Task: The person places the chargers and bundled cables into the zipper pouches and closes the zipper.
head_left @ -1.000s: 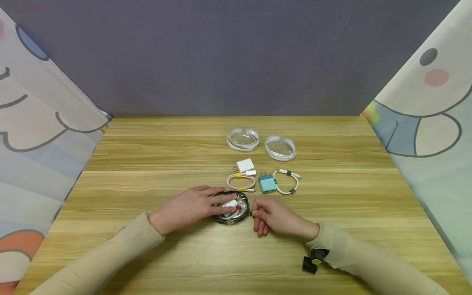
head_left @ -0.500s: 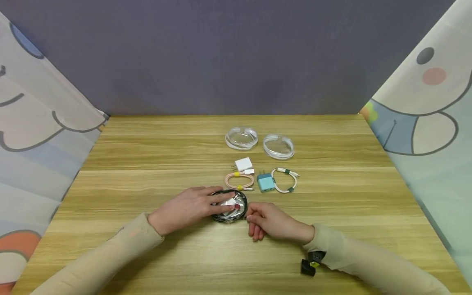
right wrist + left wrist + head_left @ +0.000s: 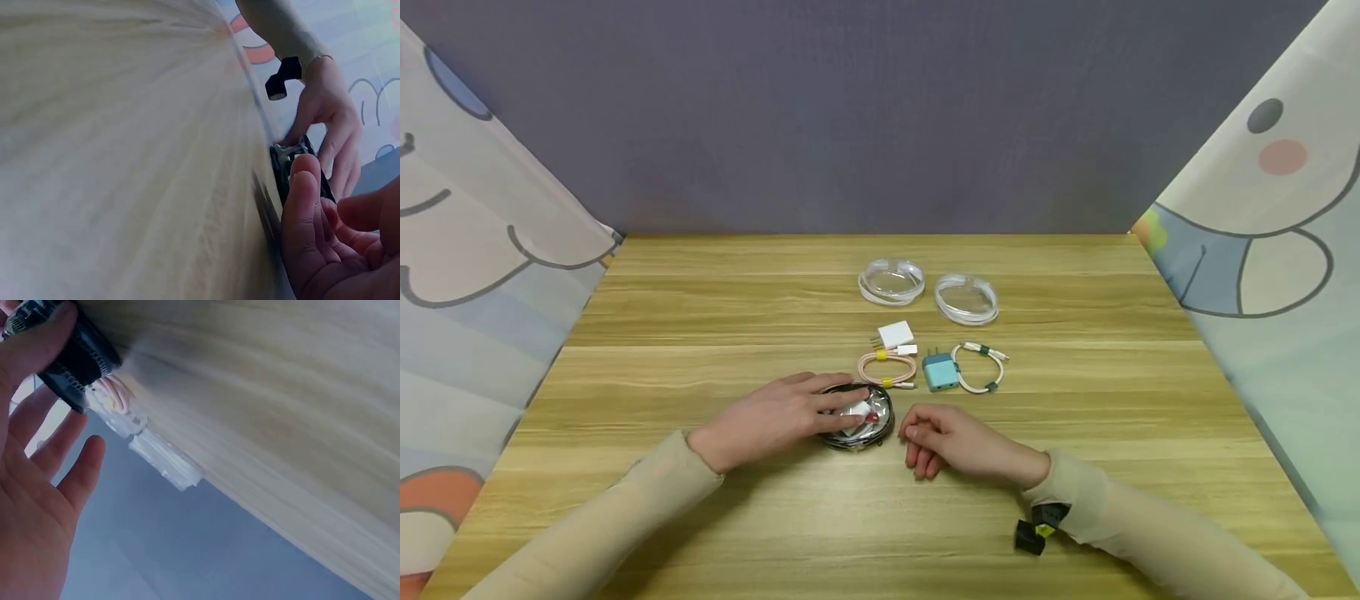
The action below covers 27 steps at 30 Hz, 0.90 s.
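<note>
My left hand (image 3: 775, 421) holds a flat coil of black cable (image 3: 889, 414) on the table. In the left wrist view the thumb lies on one side of the black coil (image 3: 87, 359) and fingers reach to its other side. Clear plastic and a white piece with a red spot (image 3: 872, 417) show inside the ring. Just right of the coil, my right hand (image 3: 958, 442) has loosely bent fingers with nothing visible between them. From the right wrist camera its thumb (image 3: 369, 209) stands apart from the fingers, which overlap the coil in that view.
Behind the coil lie a pink cable (image 3: 887, 367) with yellow ties, a white charger (image 3: 896, 335), a blue charger (image 3: 942, 372) and a white cable loop (image 3: 976, 390). Two wrapped white cable coils (image 3: 891, 296) sit farther back. A grey wall (image 3: 880, 117) borders the table's far edge.
The left hand and black coil have shifted slightly left. The right hand, whose fingertips were at the coil's right edge, is now apart from it.
</note>
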{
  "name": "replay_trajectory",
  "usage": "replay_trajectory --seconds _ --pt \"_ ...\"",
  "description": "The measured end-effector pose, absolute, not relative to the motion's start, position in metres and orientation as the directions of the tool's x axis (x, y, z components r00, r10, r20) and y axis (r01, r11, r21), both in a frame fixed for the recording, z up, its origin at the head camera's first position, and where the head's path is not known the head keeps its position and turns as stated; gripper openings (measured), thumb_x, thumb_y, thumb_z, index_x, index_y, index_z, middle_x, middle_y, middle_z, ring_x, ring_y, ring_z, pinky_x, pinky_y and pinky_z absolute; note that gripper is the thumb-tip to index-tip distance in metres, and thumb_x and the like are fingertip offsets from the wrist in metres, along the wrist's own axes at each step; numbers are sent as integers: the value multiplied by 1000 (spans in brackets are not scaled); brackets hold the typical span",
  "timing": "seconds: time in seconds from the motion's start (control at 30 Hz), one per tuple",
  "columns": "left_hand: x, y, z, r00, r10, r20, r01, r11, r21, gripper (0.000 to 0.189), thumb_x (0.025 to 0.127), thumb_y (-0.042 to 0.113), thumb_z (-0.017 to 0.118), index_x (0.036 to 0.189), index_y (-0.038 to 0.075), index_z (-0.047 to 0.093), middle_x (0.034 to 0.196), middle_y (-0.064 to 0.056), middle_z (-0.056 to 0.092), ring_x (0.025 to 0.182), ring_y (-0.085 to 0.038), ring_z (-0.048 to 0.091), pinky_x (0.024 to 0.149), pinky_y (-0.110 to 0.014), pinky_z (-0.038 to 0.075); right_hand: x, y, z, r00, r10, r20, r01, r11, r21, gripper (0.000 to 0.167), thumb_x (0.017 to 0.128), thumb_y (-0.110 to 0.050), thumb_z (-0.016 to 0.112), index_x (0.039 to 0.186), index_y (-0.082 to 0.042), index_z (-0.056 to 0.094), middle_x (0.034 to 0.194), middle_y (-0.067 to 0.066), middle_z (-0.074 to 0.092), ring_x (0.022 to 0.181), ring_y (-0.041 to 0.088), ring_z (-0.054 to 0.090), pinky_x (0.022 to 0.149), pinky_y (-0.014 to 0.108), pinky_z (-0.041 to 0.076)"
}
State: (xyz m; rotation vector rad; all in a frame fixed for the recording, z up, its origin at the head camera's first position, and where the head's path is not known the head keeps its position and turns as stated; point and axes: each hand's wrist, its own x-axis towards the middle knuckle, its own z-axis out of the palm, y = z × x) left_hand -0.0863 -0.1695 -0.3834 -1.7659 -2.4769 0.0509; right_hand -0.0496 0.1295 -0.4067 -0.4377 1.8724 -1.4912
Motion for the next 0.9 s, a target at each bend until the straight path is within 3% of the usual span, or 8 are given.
replay_trajectory --seconds 0.23,0.53,0.9 --pt "-90 -179 -378 -373 924 84 926 377 -28 66 81 48 80 137 18 64 147 -7 53 138 -27 44 108 -45 41 -59 138 -402 -723 -649 -236 60 282 -958 20 107 -9 47 109 7 58 87 13 68 70 21 67 63 35 59" --pt "-101 -197 -384 -434 883 178 895 445 -24 51 82 34 84 128 14 71 142 -10 58 131 -30 53 103 -45 47 -71 147 -399 -763 -622 -177 -27 303 -953 15 104 -4 50 109 7 59 89 12 67 74 23 67 66 36 59" --pt "-131 -228 -386 -542 814 208 837 546 40 54 79 19 87 129 8 69 140 -17 57 129 -36 53 101 -49 48 -77 154 -397 -793 -592 -146 -91 352 -932 13 104 -5 52 105 3 62 89 11 68 74 25 67 65 36 59"
